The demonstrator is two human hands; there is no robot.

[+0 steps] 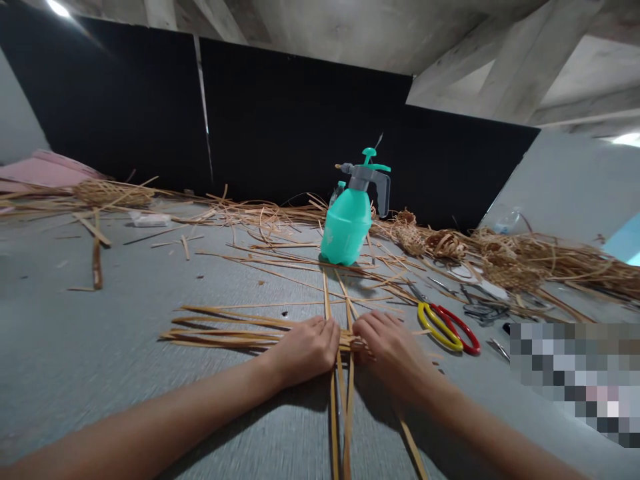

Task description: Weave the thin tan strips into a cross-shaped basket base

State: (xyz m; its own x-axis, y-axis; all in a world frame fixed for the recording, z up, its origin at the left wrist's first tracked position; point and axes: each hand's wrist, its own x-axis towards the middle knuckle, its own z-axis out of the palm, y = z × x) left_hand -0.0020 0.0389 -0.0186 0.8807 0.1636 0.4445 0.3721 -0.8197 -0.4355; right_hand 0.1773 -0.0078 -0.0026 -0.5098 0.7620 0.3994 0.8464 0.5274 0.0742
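Several flat bamboo strips [225, 327] lie sideways across other strips [345, 413] that run toward me, crossing between my hands. My left hand [313, 343] is closed around the sideways bundle, just left of the crossing. My right hand [387, 347] has its fingers curled over the strips on the right side of the crossing. Both hands rest low, close to the grey surface [150, 400]. The fingertips and the part of the weave beneath them are partly hidden.
A green spray bottle [347, 227] stands beyond my hands. Scissors [447, 327] with yellow and red handles lie to the right. Loose strips [280, 220] spread along the back, with woven pieces [515, 267] at the right and another woven piece [113, 193] at far left.
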